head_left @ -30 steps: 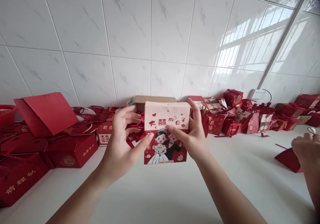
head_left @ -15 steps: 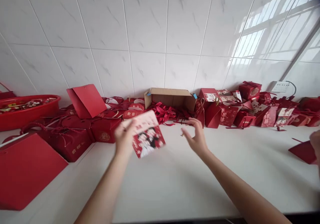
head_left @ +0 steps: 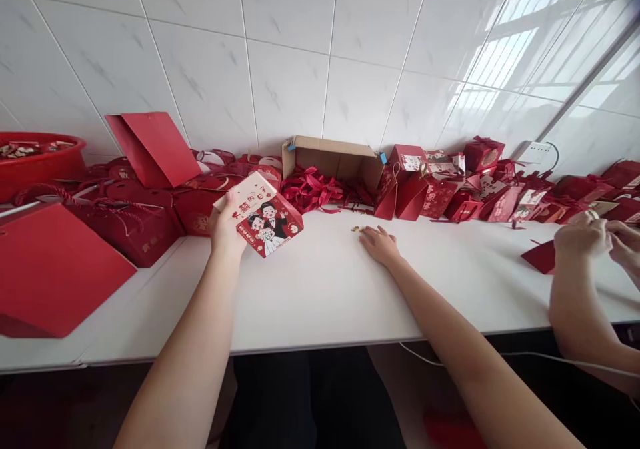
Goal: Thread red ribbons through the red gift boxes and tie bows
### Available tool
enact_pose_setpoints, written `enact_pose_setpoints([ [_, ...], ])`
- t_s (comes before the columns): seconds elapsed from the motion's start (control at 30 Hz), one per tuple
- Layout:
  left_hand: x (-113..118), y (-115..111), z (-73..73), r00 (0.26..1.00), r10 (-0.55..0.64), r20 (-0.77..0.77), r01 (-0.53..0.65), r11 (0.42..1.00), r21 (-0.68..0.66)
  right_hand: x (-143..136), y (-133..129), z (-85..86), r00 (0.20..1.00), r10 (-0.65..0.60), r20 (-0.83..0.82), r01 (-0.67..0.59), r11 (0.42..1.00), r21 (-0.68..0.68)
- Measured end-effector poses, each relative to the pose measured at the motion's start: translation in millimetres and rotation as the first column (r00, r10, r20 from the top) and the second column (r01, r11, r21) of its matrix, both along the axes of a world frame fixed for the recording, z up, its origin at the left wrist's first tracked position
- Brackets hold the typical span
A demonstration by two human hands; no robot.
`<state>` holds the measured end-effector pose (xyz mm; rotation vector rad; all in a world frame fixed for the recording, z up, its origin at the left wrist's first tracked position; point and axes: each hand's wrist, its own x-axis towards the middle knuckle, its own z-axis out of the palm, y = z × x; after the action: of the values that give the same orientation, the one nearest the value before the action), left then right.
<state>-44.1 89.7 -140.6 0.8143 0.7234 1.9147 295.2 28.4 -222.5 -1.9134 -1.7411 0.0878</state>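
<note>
My left hand point(head_left: 226, 225) grips a small red and cream box point(head_left: 270, 225) by its cream top. A cartoon couple is printed on the face turned toward me, and the box is tilted above the white table point(head_left: 310, 302). Resting on the tabletop, my right hand point(head_left: 380, 243) has its fingers apart. Small gold pieces point(head_left: 356, 229) lie just beyond its fingertips. Behind both hands, an open cardboard box point(head_left: 335, 147) on its side spills red ribbons point(head_left: 313, 189).
Red gift boxes point(head_left: 440, 195) line the wall at right, with larger ones point(head_left: 60, 262) at left beside a red basin point(head_left: 40, 162). At the right edge, another person's hands point(head_left: 585, 235) work near a red piece point(head_left: 540, 257).
The view has tipped downward. My right hand has come down onto the table by the gold pieces. My left hand still holds the printed box, now turned more squarely to view.
</note>
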Motion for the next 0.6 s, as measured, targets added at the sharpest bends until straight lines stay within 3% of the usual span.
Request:
enact_pose_setpoints([
  [0.3,16,-3,-6.5,0.977,-0.199,0.081,0.198,0.980,0.013,2,2,-2.6,0.998,-0.055,0.022,0.055,0.998,0.024],
  [0.6,23,-9,-7.4,0.954,-0.290,0.072,0.292,0.956,-0.018,6,-1,-5.5,0.997,-0.037,-0.068,0.041,0.998,0.054],
])
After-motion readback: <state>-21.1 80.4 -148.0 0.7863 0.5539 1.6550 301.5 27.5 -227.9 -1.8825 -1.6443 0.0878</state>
